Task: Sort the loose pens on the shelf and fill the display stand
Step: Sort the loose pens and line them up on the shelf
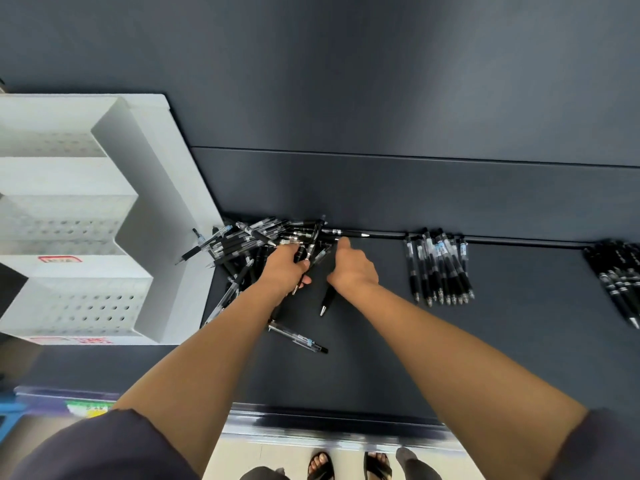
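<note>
We are looking at the loose pens [252, 237], black-barrelled with clear upper halves, lying in a tangled heap on the dark shelf [381, 358] against its back edge, just beside the white tiered display stand [156, 202] standing at the left. Our left grip [287, 268] is clamping a bundle of them; whether our right grip [353, 266], reaching into the heap, is holding anything we cannot tell. A sorted row [440, 268] is lying further right.

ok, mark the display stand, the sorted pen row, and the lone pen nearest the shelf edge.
display stand [166, 188]: head view, right side wall.
sorted pen row [440, 268]: head view, middle barrels.
lone pen [298, 338]: head view, mid-barrel.
</note>
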Demonstrator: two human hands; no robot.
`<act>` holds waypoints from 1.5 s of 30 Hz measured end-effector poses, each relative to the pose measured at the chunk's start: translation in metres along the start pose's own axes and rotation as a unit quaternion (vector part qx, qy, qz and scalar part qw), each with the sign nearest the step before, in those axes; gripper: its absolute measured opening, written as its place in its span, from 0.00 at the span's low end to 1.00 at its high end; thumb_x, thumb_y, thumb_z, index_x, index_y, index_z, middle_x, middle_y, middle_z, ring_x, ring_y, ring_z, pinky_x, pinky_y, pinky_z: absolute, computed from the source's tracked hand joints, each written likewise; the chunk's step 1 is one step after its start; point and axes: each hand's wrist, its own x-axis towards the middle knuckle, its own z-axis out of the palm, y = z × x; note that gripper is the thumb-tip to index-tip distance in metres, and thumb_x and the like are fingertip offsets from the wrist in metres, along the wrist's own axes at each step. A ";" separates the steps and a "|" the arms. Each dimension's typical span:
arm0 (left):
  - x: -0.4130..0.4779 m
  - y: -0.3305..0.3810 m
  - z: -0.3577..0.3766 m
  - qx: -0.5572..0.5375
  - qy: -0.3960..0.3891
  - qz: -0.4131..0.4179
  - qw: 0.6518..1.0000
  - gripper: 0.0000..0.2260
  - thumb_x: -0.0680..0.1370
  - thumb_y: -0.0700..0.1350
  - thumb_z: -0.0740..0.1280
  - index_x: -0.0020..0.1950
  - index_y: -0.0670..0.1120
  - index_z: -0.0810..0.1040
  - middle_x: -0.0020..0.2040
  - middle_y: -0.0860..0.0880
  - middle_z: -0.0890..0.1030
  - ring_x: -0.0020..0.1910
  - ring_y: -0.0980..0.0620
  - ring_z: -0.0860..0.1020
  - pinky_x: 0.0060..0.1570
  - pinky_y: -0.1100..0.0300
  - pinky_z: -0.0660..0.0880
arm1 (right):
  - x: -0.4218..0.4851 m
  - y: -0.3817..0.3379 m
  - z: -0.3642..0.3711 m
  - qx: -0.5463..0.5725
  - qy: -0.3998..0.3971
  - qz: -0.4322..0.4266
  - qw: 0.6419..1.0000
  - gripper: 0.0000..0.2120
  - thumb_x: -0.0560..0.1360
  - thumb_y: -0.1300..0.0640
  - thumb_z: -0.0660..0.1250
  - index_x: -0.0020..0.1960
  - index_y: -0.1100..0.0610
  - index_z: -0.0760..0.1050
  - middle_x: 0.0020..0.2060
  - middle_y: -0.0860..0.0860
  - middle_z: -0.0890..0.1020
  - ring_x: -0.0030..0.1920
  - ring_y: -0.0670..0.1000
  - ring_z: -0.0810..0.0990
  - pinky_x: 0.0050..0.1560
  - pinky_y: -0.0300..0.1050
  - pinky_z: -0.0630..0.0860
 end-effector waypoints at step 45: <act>-0.005 0.225 0.456 0.072 -0.103 0.040 0.991 0.09 0.75 0.38 0.67 0.37 0.46 0.70 0.37 0.48 0.75 0.36 0.51 0.75 0.32 0.63 0.69 | 0.014 0.458 -0.249 -0.056 0.092 0.166 0.980 0.08 0.76 0.60 0.62 0.38 0.57 0.68 0.34 0.51 0.69 0.33 0.52 0.71 0.28 0.41 0.64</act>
